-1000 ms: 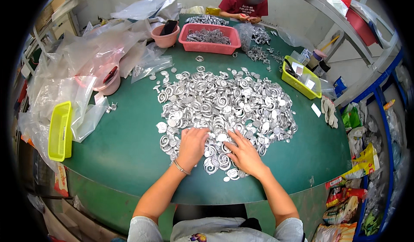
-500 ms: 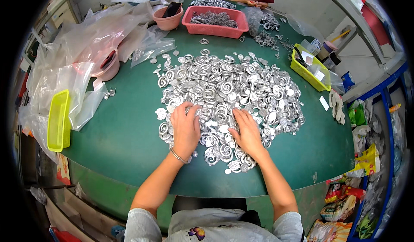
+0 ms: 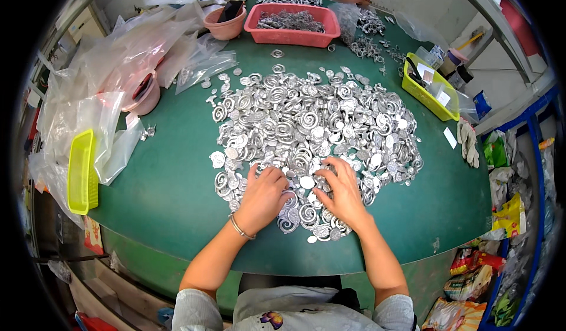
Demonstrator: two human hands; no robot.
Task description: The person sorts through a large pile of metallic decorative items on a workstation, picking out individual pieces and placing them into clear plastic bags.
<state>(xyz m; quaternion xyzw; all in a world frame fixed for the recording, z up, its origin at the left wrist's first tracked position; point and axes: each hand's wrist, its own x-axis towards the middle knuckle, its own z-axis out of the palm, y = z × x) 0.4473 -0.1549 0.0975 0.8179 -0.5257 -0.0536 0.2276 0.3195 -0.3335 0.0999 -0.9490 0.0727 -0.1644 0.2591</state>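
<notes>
Both hands lay palm-down on the near edge of the heap of silver spiral metal pieces point(image 3: 312, 124), the left hand point(image 3: 262, 196) with fingers together and curled, the right hand point(image 3: 341, 192) with fingers spread; whether either gripped a piece could not be told. Under them stretched a green table point(image 3: 171, 171). Far beyond the fingertips stood a red tray point(image 3: 293, 36) of similar metal parts, a pink bowl point(image 3: 224, 27) beside it, and clear plastic bags point(image 3: 100, 89) to the left, with yellow baskets point(image 3: 428, 98) either side.
</notes>
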